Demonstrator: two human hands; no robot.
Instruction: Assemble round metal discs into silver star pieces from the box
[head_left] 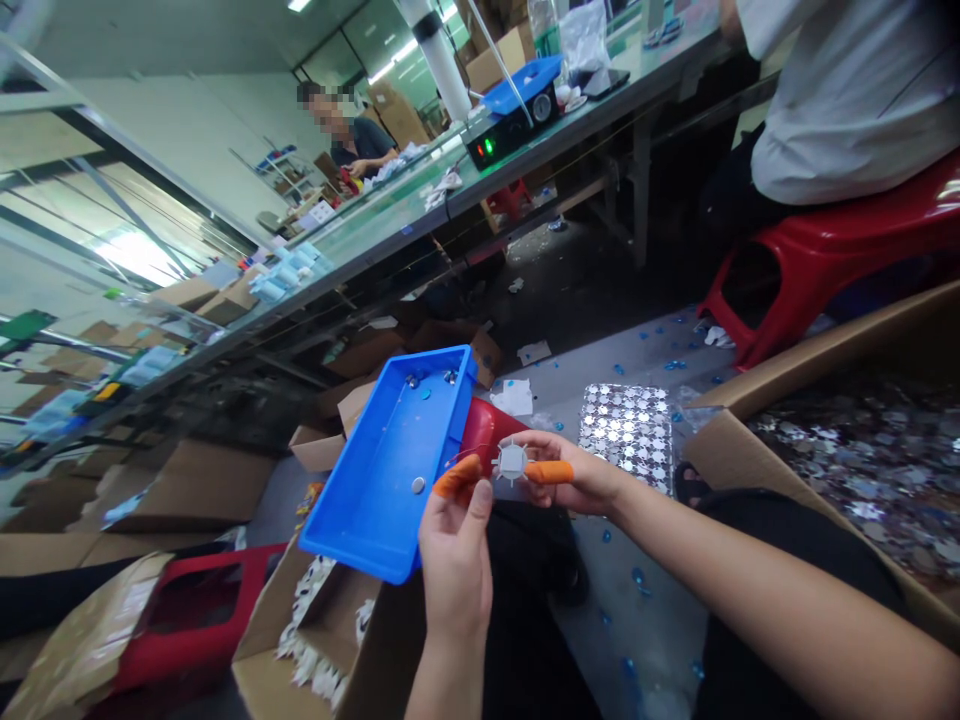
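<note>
A small pale grey spiked disc (512,462) is pinched between my left hand (454,560) and my right hand (577,480). Orange finger cots (551,472) cover the gripping fingers of both hands. Just beside my left hand, a blue plastic tray (382,480) tilts in the air, holding several small round metal discs (418,485). I cannot see what supports the tray, as its lower side is hidden. A red object (484,430) sits behind the spiked disc.
A cardboard box of silver pieces (862,470) lies right, beside a silvery sheet (626,435). Blue bits litter the floor (637,350). A box with white pieces (315,640) and a red stool (187,620) are lower left. A long workbench (450,190) runs behind; a seated person (840,100) is upper right.
</note>
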